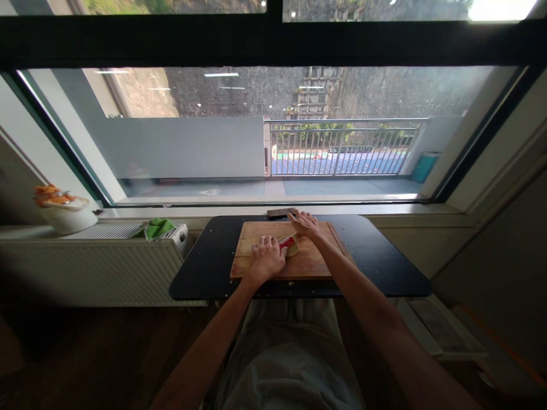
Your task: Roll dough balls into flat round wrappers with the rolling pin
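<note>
A: What does the grip show at the centre?

B: The left hand [268,259] lies palm down with bent fingers, its thumb side against the red piece [286,243]. Whether it clasps that piece cannot be told.

A: And the right hand [306,224]?

B: Open, fingers extended toward the dark block [278,214], its heel near the upper end of the red piece. Contact with either is unclear.

A: Where is the red piece?

B: Over the wooden board [252,229], between the hands and slanted up to the right. A pale piece [293,250] lies just beside it, partly hidden.

A: What bears the board?

B: The black tabletop [382,262], with small pale crumbs near the board. The dark block sits at its far edge, beyond the board.

A: And the surroundings?

B: To the left, a white radiator [106,267] carries a green cloth [158,229] and a white pot [70,218]. Beyond the sill, the window [183,148] shows a metal railing [346,149] and a teal bin [425,167].
</note>
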Motion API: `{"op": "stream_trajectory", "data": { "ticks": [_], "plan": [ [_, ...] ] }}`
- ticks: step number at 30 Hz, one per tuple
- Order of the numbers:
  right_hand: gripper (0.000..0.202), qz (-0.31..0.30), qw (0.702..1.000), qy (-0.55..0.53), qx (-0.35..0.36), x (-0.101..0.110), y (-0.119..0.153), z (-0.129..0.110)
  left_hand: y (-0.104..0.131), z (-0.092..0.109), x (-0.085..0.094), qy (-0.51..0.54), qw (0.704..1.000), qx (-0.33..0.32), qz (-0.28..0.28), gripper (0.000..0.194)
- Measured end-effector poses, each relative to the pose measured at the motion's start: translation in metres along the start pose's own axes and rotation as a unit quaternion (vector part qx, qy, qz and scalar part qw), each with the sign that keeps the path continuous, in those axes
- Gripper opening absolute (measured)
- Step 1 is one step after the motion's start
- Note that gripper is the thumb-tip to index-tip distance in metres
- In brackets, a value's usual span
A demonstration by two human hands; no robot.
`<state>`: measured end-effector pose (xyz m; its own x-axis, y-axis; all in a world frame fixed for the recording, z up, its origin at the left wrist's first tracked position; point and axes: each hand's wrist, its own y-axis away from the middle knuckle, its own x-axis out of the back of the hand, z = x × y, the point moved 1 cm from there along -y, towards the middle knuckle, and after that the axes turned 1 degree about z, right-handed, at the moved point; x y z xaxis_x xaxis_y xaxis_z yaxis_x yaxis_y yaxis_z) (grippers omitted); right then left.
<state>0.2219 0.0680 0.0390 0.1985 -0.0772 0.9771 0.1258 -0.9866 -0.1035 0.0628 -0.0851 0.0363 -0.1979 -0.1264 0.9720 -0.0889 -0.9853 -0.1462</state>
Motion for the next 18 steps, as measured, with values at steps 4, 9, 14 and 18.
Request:
{"op": "stream_trajectory", "data": {
  "ticks": [4, 9, 14, 18],
  "plan": [
    [0.067, 0.011, 0.999, -0.035, -0.016, -0.006, -0.012, 0.0, 0.004, -0.001, -0.004, 0.014, 0.999, -0.031, -0.007, 0.057],
    [0.065, 0.01, 0.999, -0.034, -0.011, -0.009, -0.021, -0.002, 0.007, -0.001, -0.01, 0.019, 0.999, -0.04, 0.013, 0.066],
    [0.061, 0.006, 0.999, -0.02, -0.03, -0.006, -0.013, 0.001, -0.005, -0.008, -0.008, 0.016, 0.999, 0.009, 0.03, 0.067],
    [0.061, -0.006, 0.999, -0.015, -0.038, -0.003, 0.001, 0.003, -0.022, -0.019, -0.007, -0.006, 0.997, 0.061, 0.051, 0.066]
  ]
}}
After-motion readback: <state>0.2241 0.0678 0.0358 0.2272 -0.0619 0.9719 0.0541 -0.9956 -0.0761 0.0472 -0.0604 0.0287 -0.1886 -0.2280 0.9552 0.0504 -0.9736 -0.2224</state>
